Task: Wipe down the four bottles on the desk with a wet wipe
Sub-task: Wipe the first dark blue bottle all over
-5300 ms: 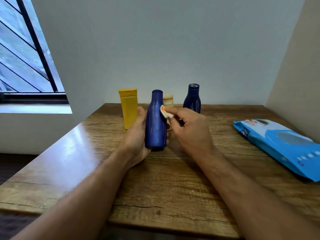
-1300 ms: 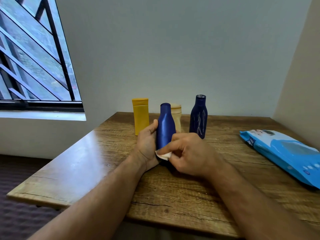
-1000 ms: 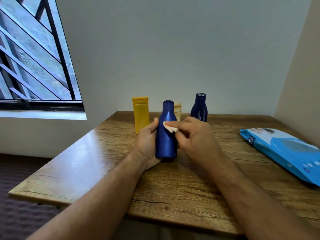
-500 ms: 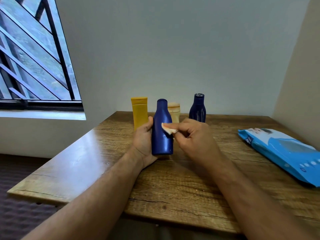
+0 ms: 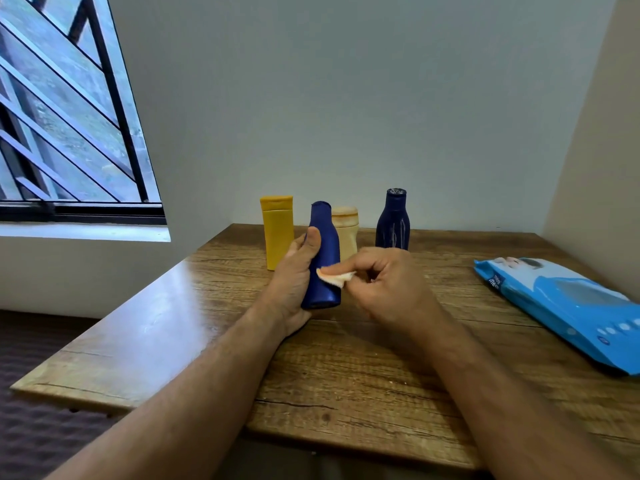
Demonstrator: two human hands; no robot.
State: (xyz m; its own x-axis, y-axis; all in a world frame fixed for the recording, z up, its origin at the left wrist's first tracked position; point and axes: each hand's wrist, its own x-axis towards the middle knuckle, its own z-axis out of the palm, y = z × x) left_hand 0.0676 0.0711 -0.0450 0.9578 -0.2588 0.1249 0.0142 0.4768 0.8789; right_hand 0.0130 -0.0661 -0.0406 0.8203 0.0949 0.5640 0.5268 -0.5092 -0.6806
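Above wooden desk (image 5: pixel 346 368): left hand (image 5: pixel 294 282) wrapped around blue bottle (image 5: pixel 323 258), tilted, base lifted. Right hand (image 5: pixel 384 289) pinched folded wet wipe (image 5: pixel 334 277) against bottle's side. Behind: yellow bottle (image 5: pixel 277 233), beige bottle (image 5: pixel 346 230), dark-blue bottle (image 5: pixel 393 223).

We seem to be in a plain room of a home, at a wooden desk (image 5: pixel 346 368) pushed into a corner of bare painted walls (image 5: pixel 346 98). On the far left a window (image 5: pixel 52 116) with dark metal bars looks outdoors. Household toiletry bottles (image 5: pixel 278 230) stand at the far edge, and a blue pack of wet wipes (image 5: pixel 568 306) lies to the right.
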